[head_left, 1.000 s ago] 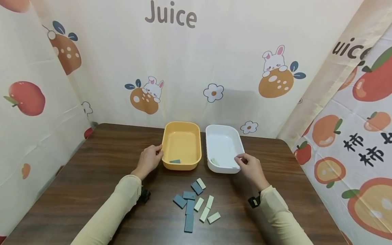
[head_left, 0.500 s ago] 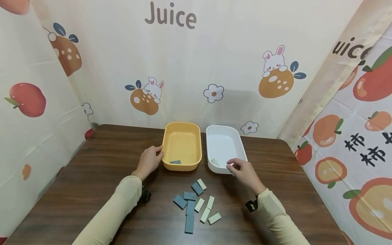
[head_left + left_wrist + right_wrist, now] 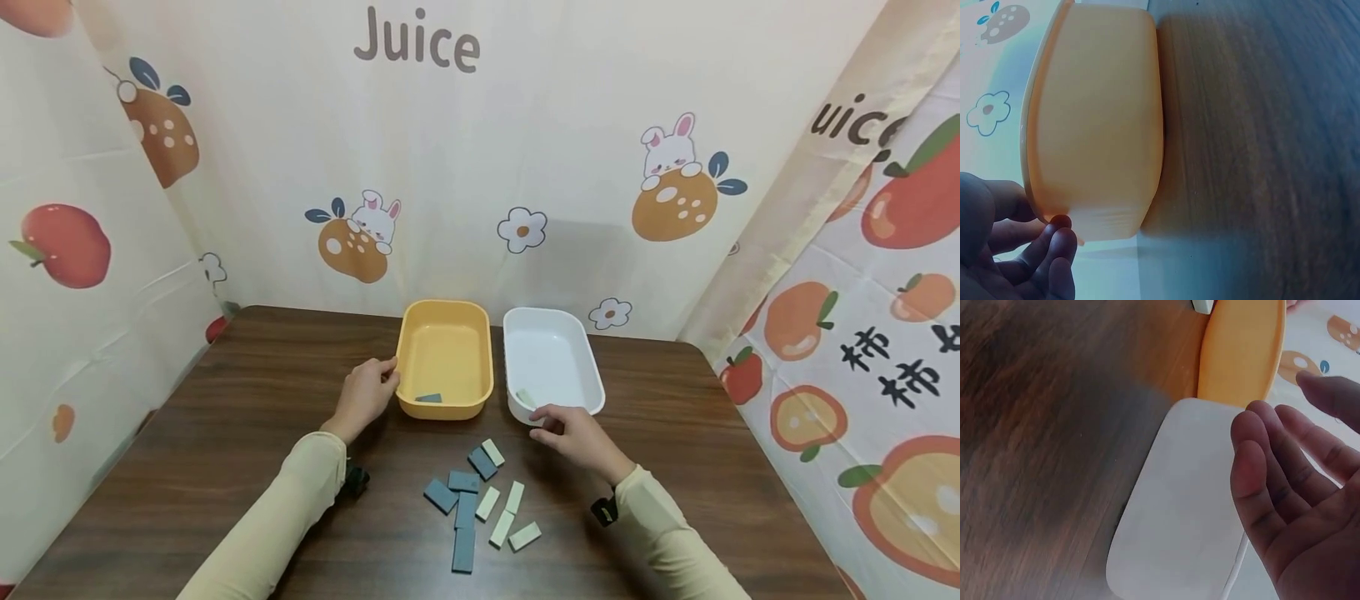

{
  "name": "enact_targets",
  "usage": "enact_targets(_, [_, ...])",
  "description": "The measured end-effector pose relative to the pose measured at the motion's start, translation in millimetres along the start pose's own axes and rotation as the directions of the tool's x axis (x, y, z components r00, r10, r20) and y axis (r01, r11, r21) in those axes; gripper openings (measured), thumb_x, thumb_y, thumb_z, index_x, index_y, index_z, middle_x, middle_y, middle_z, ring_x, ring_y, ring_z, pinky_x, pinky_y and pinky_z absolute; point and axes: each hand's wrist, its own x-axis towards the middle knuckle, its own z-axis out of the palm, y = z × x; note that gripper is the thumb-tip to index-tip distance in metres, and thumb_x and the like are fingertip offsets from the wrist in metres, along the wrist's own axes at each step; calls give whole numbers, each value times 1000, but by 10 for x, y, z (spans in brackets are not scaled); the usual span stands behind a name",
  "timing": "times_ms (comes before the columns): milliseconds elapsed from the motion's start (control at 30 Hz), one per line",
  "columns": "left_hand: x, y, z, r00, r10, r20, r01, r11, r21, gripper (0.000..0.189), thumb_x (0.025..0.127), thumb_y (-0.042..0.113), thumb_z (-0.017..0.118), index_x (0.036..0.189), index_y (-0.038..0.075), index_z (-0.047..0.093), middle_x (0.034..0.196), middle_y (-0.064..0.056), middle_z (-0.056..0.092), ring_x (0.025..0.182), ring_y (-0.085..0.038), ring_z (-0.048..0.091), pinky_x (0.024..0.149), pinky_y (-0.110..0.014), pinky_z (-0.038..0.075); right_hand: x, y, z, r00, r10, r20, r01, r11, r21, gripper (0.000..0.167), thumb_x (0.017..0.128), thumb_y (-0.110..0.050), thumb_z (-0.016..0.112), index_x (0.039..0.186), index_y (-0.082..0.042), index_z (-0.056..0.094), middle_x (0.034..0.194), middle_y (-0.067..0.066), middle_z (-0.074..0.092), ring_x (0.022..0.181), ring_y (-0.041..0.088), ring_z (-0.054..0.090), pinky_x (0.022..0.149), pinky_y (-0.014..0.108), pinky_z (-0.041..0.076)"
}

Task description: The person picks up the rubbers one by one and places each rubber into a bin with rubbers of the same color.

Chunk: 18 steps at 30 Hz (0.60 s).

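My left hand (image 3: pixel 365 396) pinches the left rim of a yellow plastic tub (image 3: pixel 446 411); its fingertips (image 3: pixel 1063 237) meet that rim in the left wrist view. A flat blue-grey block (image 3: pixel 429 398) lies inside the tub. Over the front edge of a white tub (image 3: pixel 551 312) hovers my right hand (image 3: pixel 581 437). Loosely bent, its fingers (image 3: pixel 1250 469) hold nothing in the right wrist view. One pale green block (image 3: pixel 525 398) rests in the white tub, partly covered by its wall. In front of both tubs lie several blue-grey blocks (image 3: pixel 463 550) and several pale green blocks (image 3: pixel 525 536).
Both tubs stand side by side near the far edge of a dark wooden table (image 3: pixel 300 350). A printed curtain (image 3: pixel 480 150) hangs behind it and along the sides.
My right hand has moved left and toward me, from the white tub's right front corner to its front edge. The left hand has stayed at the yellow tub.
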Motion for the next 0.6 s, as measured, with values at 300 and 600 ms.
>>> enact_targets(300, [-22,22,3,1000,-3,0,3,1000,2,38,95,16,56,130,0,61,89,-13,64,62,-19,47,57,-27,39,26,-28,121,985,-11,169,18,999,-42,28,87,-19,72,110,-4,67,79,-4,63,70,2,52,64,22,46])
enact_targets(600, [-10,12,13,1000,3,-13,-3,1000,18,38,95,16,57,129,0,62,90,-13,65,63,-19,48,58,-27,39,117,-86,222,960,-15,279,35,997,-67,43,85,-19,75,123,-4,64,77,-4,63,66,3,52,62,22,46])
